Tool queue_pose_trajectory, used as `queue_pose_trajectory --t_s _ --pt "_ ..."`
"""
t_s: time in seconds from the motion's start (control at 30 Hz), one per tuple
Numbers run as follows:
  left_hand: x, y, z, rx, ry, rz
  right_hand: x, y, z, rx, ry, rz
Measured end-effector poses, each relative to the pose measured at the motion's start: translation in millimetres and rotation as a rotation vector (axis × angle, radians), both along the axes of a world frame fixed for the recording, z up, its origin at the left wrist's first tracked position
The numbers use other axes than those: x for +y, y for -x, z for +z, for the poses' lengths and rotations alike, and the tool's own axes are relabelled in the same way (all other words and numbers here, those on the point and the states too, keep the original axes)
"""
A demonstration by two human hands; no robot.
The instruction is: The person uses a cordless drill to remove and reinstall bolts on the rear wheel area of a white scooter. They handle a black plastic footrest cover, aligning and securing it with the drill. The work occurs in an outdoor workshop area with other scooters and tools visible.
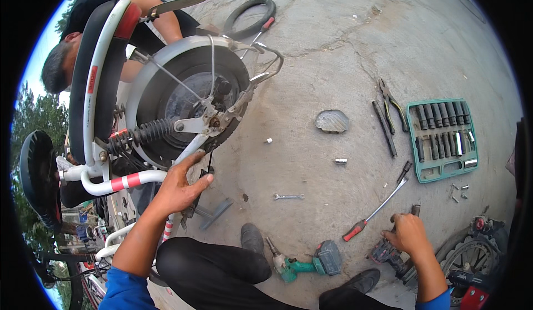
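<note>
Down low, the person's left hand [180, 185] lies spread against the white frame tube [189, 146] of the overturned scooter, fingers splayed along it and thumb out, gripping nothing. Just above it sits the rear wheel [189, 96], its tyre in place and a black coil shock [141, 133] running off to the left. The right hand [408, 233] is curled around a dark power tool [391, 254] lying on the concrete [333, 43], beside a second wheel [469, 257] at the lower right.

Between the hands lie a green cordless drill [305, 264], a red-handled ratchet bar [375, 211], a small spanner [288, 196] and a loose socket [340, 160]. Further out are pliers [391, 105] and an open green socket tray [442, 139]. Another person crouches behind the scooter.

By my reckoning the job is midway: the wheel still sits in the frame, tools are all out, and fastenings near the axle remain to be worked.
</note>
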State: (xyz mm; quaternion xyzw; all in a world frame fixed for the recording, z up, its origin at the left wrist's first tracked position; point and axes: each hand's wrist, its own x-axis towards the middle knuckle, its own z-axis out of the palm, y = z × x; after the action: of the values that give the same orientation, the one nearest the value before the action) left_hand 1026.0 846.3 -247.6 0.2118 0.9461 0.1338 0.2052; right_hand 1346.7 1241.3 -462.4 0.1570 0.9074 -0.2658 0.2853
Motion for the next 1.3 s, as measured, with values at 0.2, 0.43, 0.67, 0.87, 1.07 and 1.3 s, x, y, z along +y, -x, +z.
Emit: queue_pose_trajectory --t_s 0.2,0.43,0.67,0.87,1.07,1.3 --pt "33 -78 47 -0.002 -0.083 -0.412 -19 140 -5 0.03 -0.124 0.457" --pt "7 -97 -25 -0.456 0.184 -0.828 -119 228 -56 0.494 0.442 -0.474" --pt "17 -97 -10 -0.562 -0.189 -0.865 -260 190 -43 0.161 0.938 -0.806" --pt "23 -85 -1 -0.622 -0.153 -0.882 -156 161 -74 0.16 1.008 -0.82" --pt "21 -85 -1 -0.626 -0.168 -0.857 -40 150 -83 0.321 0.613 -1.029" --pt "18 -90 0 -0.612 -0.193 -0.826 -50 249 -116 0.606 -0.062 -0.811"
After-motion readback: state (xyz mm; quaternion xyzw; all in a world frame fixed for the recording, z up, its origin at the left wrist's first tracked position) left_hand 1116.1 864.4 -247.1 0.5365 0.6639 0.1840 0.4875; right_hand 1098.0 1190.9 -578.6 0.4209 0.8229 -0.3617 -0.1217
